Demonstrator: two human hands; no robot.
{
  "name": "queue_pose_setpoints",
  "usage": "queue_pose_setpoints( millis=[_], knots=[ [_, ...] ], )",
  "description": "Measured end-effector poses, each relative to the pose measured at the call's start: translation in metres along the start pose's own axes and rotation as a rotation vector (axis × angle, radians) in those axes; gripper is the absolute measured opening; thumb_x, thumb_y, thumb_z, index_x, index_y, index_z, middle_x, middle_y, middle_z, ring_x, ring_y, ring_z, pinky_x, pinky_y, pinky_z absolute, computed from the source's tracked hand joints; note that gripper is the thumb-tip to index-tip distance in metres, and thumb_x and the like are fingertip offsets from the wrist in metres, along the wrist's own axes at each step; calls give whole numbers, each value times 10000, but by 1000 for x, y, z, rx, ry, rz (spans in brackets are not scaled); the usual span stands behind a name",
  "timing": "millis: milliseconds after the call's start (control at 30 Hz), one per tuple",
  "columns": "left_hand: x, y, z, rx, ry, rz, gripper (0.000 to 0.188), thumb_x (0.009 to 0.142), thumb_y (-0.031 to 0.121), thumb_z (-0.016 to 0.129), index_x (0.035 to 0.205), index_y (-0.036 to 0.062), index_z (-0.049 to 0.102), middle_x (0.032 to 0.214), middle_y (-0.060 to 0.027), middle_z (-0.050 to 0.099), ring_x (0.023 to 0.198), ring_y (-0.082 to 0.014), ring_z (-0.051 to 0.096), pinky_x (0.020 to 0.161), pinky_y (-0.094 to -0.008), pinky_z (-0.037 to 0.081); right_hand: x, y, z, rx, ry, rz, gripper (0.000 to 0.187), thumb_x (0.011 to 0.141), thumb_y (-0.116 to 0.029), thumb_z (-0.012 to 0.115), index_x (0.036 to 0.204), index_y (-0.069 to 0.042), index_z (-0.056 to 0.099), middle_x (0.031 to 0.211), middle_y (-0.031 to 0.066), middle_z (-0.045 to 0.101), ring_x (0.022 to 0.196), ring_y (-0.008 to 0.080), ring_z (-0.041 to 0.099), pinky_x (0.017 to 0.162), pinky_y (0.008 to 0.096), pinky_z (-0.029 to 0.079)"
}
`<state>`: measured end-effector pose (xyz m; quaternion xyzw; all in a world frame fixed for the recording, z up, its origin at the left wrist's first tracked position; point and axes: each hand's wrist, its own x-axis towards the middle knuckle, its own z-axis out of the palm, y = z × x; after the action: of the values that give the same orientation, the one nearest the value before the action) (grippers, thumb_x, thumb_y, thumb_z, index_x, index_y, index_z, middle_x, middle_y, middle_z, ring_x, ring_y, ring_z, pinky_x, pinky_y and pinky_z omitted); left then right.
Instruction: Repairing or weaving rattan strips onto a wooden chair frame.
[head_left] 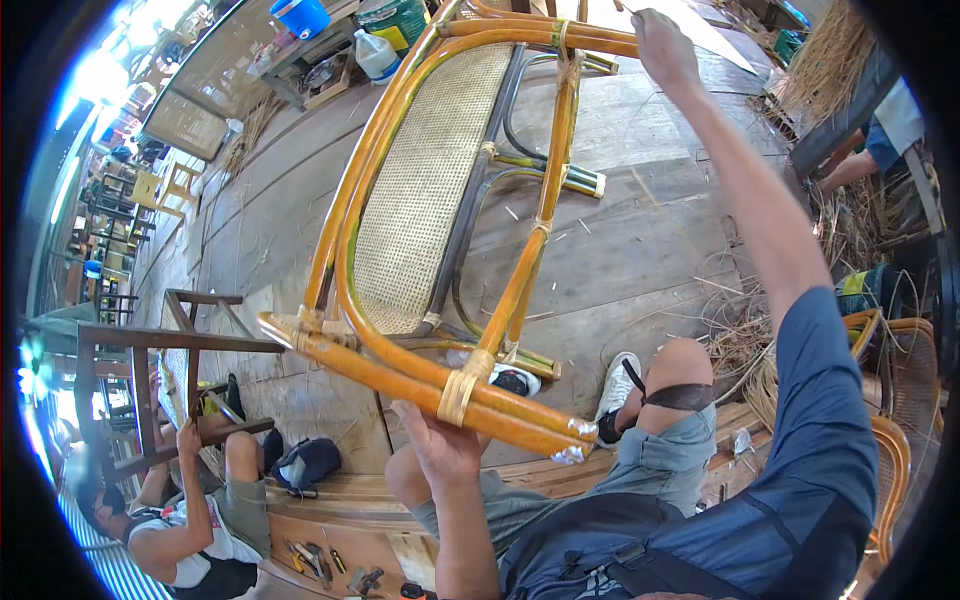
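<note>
A rattan chair [350, 250] with orange-brown bent poles is tipped up before me, its woven cane panel [425, 190] running away from me. Pale strips wrap its joints, and silvery foil covers two pole ends at the near right. My left hand [440, 445] holds the near double pole from below, just under a wrapped joint [465, 390]. The thumb shows there, while the other fingers are mostly behind the pole. At the far right, my right hand [665, 50] is closed at the end of the upper curved pole.
At left, another person [190, 520] sits holding a dark wooden frame [140, 340]. Hand tools [310, 560] lie near a dark bag [305, 465]. Loose rattan strips [745, 350] litter the plank floor at right, beside another person's arm [850, 165]. A white jug [375, 58] stands at the back.
</note>
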<state>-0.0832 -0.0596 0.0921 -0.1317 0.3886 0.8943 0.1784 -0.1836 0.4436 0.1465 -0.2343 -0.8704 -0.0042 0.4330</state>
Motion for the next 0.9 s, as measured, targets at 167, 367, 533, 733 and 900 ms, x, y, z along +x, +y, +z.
queue_pose_setpoints(
  millis=[167, 367, 533, 733, 900],
  knots=[
    [5, -2, -2, 164, 97, -28, 587, 810, 411, 588, 1243, 76, 376, 1118, -103, 518, 1023, -262, 530, 843, -448, 476, 48, 111, 110, 152, -213, -277, 230, 855, -174, 432, 857, -3, 585, 778, 184, 601, 738, 327, 592, 664, 406, 471],
    [8, -14, -6, 154, -34, -104, 586, 837, 472, 515, 1229, 54, 391, 1089, -126, 535, 1002, -261, 534, 879, -402, 442, 77, 193, 131, -319, -290, -349, 292, 902, -207, 390, 953, 32, 549, 848, 247, 597, 757, 367, 598, 725, 447, 462],
    [-4, 10, -45, 233, 164, 51, 572, 850, 509, 464, 1227, 82, 404, 1078, -107, 535, 951, -252, 544, 799, -392, 469, 61, 58, 73, -211, -403, -147, 171, 745, -91, 484, 756, -7, 633, 720, 219, 618, 674, 349, 619, 609, 431, 490],
    [8, 7, -66, 357, 45, 90, 570, 864, 525, 411, 1237, 94, 422, 1076, -67, 532, 963, -209, 531, 813, -351, 452, 44, 17, 2, -311, -334, -308, 200, 814, -128, 458, 769, -6, 610, 646, 167, 606, 583, 284, 606, 522, 392, 481],
    [0, 28, -57, 262, 19, 35, 481, 876, 449, 433, 1161, 65, 478, 1006, -90, 560, 903, -211, 555, 791, -350, 460, -88, -176, -107, -707, -573, -671, 234, 823, -133, 423, 857, 20, 596, 728, 202, 606, 673, 329, 605, 587, 427, 477]
  ],
)
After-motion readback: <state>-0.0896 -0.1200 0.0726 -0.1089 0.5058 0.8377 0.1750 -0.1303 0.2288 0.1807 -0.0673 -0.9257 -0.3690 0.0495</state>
